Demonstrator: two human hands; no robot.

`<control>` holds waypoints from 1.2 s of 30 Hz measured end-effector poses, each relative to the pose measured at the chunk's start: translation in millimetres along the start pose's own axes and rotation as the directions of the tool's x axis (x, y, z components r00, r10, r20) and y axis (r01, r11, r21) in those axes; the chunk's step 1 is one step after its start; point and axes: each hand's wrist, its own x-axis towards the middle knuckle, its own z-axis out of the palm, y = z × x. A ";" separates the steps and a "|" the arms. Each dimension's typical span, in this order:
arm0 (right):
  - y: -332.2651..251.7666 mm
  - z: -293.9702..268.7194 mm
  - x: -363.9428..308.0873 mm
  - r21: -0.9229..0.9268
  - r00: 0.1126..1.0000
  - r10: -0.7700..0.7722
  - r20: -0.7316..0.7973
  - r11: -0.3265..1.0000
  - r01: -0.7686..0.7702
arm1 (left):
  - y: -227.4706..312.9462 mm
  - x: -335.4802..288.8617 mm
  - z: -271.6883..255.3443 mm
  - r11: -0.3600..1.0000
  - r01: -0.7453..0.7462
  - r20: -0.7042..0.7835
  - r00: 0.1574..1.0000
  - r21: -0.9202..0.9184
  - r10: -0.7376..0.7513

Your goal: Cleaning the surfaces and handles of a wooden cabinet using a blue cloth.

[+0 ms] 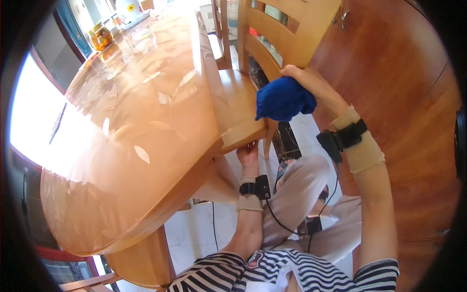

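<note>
My right hand [316, 86] is closed round a bunched dark-blue cloth [284, 99], held up beside the backrest of a wooden chair [235, 90]. The cloth hides most of its fingers; the thumb lies along the top. Lower down, my left hand [248, 155] reaches to the front edge of the chair's seat and grips it from below, its fingers partly hidden under the wood. The chair stands close against a dining table [141, 117] with a glossy covering.
A jar with orange contents [100, 37] stands at the table's far left. Reddish-brown wooden cabinet doors [389, 97] rise on the right. Black cables [282, 224] run from my wrist straps. Below are my bent legs and a white tiled floor [187, 228].
</note>
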 end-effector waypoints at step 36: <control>-6.6 46.3 -4.3 -0.168 0.979 -0.201 -0.026 0.967 0.194 | 18.4 -16.4 -15.4 0.791 0.076 -0.095 0.995 0.607 -0.024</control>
